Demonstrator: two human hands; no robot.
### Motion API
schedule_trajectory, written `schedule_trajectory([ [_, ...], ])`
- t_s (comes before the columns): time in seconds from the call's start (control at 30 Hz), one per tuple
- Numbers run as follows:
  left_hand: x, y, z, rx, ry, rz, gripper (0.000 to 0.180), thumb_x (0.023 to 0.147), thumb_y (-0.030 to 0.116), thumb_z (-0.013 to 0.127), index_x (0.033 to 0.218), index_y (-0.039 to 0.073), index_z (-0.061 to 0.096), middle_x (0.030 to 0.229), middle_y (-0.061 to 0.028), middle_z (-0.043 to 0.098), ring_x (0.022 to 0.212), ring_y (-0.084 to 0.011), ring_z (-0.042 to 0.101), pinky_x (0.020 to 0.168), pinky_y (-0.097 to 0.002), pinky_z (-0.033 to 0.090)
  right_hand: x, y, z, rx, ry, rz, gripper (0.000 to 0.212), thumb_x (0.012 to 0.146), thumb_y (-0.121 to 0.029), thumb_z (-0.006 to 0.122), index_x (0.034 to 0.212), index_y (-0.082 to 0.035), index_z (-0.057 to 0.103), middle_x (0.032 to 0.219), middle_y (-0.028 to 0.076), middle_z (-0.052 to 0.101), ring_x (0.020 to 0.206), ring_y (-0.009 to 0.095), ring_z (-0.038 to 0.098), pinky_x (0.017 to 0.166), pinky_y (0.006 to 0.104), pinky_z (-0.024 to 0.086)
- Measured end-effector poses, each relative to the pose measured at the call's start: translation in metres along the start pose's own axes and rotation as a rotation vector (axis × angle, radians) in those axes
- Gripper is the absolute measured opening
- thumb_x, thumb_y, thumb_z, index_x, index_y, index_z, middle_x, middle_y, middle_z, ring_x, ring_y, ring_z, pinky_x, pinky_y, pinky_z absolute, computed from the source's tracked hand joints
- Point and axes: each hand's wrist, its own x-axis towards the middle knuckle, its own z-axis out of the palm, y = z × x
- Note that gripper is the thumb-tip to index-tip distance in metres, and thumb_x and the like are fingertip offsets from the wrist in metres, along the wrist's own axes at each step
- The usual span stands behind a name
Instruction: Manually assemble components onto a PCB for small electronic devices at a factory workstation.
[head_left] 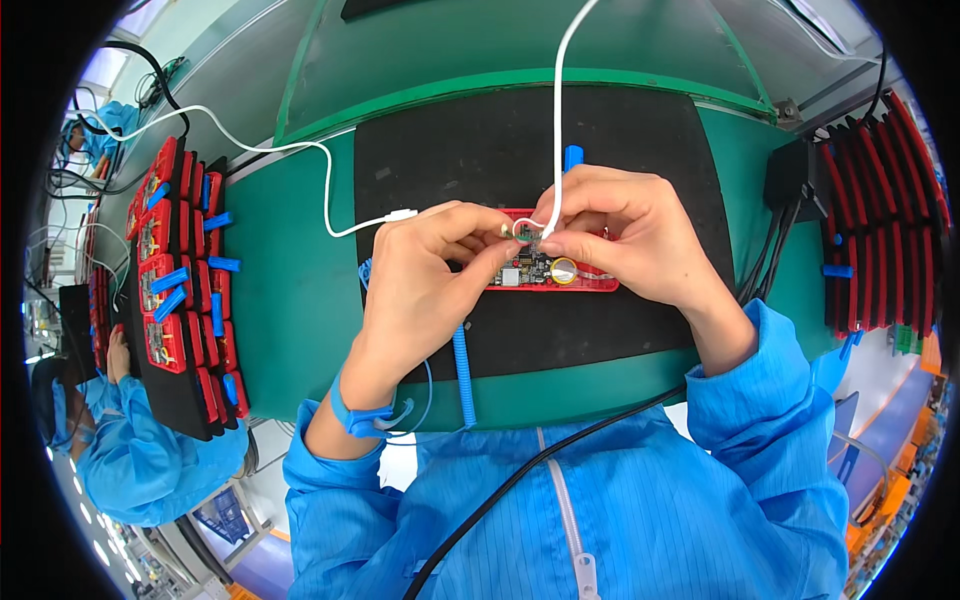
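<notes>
A red casing (600, 288) with a circuit board (510, 277) in it lies on the black mat, under both my hands. A round gold-rimmed part (564, 270) shows on the board. My left hand (425, 260) pinches a small green board (525, 234) over the casing. A thin pale wire loops just above that piece. My right hand (630, 230) grips the end of a white cable (558, 120) between thumb and fingers, close against the small green board. Fingers hide the plug, so I cannot tell if it is inserted.
A second white cable (330, 190) ends in a plug by my left knuckles. Behind my right hand stands a blue clip (573, 157). Racks of red casings (185, 270) (890, 230) flank the bench. A wrist strap (360, 418) has a coiled blue cord (463, 380). A co-worker (150, 460) sits left.
</notes>
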Motion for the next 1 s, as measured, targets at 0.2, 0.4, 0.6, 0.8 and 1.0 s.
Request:
schedule_trajectory([
  [0.2,-0.001,-0.005,0.005,-0.050,-0.021,0.021,0.015,0.078,-0.002,0.070,0.092,-0.001,0.069,0.082,-0.0101,0.067,0.070,-0.0159,0.069,0.057,-0.0243,0.053,0.000,-0.002,0.003,-0.019,-0.035,0.097,0.011,0.084,0.004,0.065,0.095,0.006,0.067,0.097,0.010,0.063,0.084,0.014,0.066,0.071,0.0247,0.056],
  [0.4,0.000,0.000,0.008,0.191,0.013,0.182,0.015,0.076,-0.003,0.070,0.091,-0.002,0.068,0.078,-0.0082,0.061,0.060,-0.0162,0.064,0.054,-0.0259,0.050,0.000,0.000,0.008,-0.201,0.057,-0.027,0.013,0.085,-0.002,0.067,0.097,0.002,0.069,0.088,0.009,0.067,0.077,0.013,0.067,0.067,0.0242,0.056],
  [0.6,-0.001,-0.002,0.011,0.241,0.024,0.224,0.014,0.076,-0.004,0.070,0.089,-0.002,0.066,0.078,-0.0083,0.060,0.060,-0.0180,0.064,0.053,-0.0268,0.050,0.000,0.001,0.005,-0.264,-0.006,0.001,0.013,0.085,-0.004,0.067,0.096,0.002,0.069,0.087,0.010,0.068,0.076,0.014,0.068,0.065,0.0242,0.055],
  [0.8,0.000,-0.003,0.011,0.257,0.019,0.213,0.014,0.075,-0.004,0.070,0.089,-0.002,0.066,0.079,-0.0084,0.061,0.060,-0.0182,0.064,0.053,-0.0269,0.051,-0.001,0.007,0.006,-0.299,0.058,-0.104,0.011,0.082,-0.004,0.067,0.093,-0.001,0.068,0.077,0.010,0.067,0.063,0.019,0.065,0.054,0.0271,0.049],
  [1.0,-0.002,-0.004,0.011,0.249,0.026,0.216,0.015,0.075,-0.003,0.071,0.089,-0.002,0.067,0.079,-0.0082,0.061,0.060,-0.0174,0.063,0.053,-0.0264,0.051,-0.001,0.004,0.005,-0.389,0.028,-0.138,0.012,0.084,-0.005,0.068,0.095,0.001,0.069,0.081,0.009,0.069,0.072,0.015,0.068,0.061,0.0242,0.053],
])
